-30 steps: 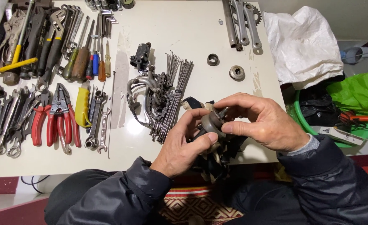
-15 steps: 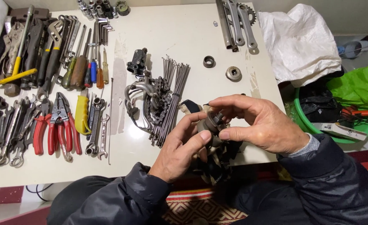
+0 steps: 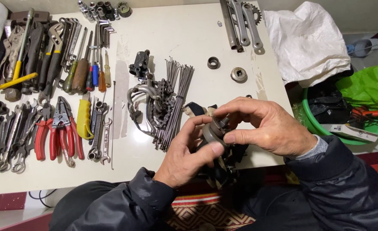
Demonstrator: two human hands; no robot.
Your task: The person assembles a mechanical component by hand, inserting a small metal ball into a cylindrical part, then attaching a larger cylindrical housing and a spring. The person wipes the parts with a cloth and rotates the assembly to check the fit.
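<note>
Hands at the near edge of the white tabletop (image 3: 189, 47): left hand (image 3: 184, 156) and right hand (image 3: 261, 126) both closed on a small dark round metal bicycle part (image 3: 214, 130), left thumb on its near face, right fingers (image 3: 229, 137) pinching its rim. Judged best done with the left hand steadying while the right fingertips work, the part kept over the tabletop. Against the earlier frame the grip is unchanged; steel spokes (image 3: 176, 107) at 11 o'clock and red-handled pliers (image 3: 58, 137) at 9 o'clock lie as before.
</note>
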